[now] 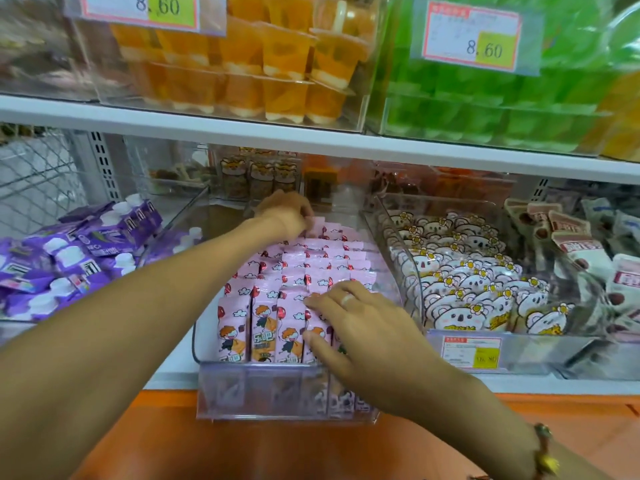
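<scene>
Pink packets (298,271): left hand (289,211) pinches the rear row, right hand (356,327) rests flat.

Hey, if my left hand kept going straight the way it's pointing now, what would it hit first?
Probably the dark orange box standing behind the clear plastic bin. The left hand is at the rearmost pink snack packets, so little lies between; depth there is blurred.
</scene>
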`<act>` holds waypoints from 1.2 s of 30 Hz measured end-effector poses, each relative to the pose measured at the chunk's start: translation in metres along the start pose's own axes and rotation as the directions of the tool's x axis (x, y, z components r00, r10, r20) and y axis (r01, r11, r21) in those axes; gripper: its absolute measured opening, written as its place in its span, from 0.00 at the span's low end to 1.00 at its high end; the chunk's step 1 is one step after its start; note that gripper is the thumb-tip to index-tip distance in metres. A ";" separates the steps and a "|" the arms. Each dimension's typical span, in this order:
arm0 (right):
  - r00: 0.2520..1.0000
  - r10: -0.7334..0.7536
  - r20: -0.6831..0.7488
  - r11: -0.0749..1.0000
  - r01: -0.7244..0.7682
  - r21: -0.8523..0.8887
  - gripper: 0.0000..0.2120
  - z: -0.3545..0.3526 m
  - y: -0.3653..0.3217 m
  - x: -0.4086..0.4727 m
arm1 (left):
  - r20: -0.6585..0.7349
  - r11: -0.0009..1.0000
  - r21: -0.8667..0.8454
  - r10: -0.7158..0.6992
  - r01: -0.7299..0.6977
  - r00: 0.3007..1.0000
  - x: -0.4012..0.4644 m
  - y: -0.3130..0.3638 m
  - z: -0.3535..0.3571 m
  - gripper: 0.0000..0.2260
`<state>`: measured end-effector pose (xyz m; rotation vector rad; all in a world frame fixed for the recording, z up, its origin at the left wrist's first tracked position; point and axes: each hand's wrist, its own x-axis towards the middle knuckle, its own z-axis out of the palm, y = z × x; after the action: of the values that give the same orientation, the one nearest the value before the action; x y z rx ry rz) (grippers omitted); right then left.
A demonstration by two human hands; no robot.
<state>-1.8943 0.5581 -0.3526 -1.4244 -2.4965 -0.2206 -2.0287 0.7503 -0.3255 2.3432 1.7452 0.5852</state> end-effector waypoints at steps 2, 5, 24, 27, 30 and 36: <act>1.000 -0.009 -0.009 1.000 0.009 0.004 0.22 0.001 0.001 0.000 | -0.090 0.975 -0.217 -0.066 0.045 0.994 0.002 0.005 -0.005 0.07; 1.000 -0.001 0.002 1.000 0.001 0.022 0.22 0.000 0.002 0.000 | -0.158 0.762 -0.644 -0.213 0.063 0.964 -0.001 0.013 -0.016 0.07; 0.925 0.329 -0.191 0.651 -0.075 0.755 0.12 -0.020 -0.008 0.003 | -0.237 0.249 -0.956 -0.355 -0.153 0.904 -0.176 0.033 -0.029 0.07; 0.936 0.338 -0.098 0.575 -0.123 0.808 0.10 -0.021 -0.010 0.006 | -0.180 0.259 -0.959 -0.249 -0.114 0.952 -0.178 0.036 -0.023 0.09; 0.904 0.416 0.103 0.308 -0.247 0.919 0.13 -0.021 -0.007 0.008 | -0.197 0.369 -0.922 -0.184 -0.118 0.963 -0.178 0.033 -0.017 0.13; 0.866 0.460 0.195 0.082 -0.260 0.962 0.10 -0.016 -0.004 0.009 | -0.301 0.573 -0.786 -0.027 -0.232 0.953 -0.181 0.033 -0.007 0.12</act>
<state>-1.8993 0.5594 -0.3348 -1.1716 -1.3230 1.1648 -2.0462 0.5682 -0.3458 1.7102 1.0095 1.4451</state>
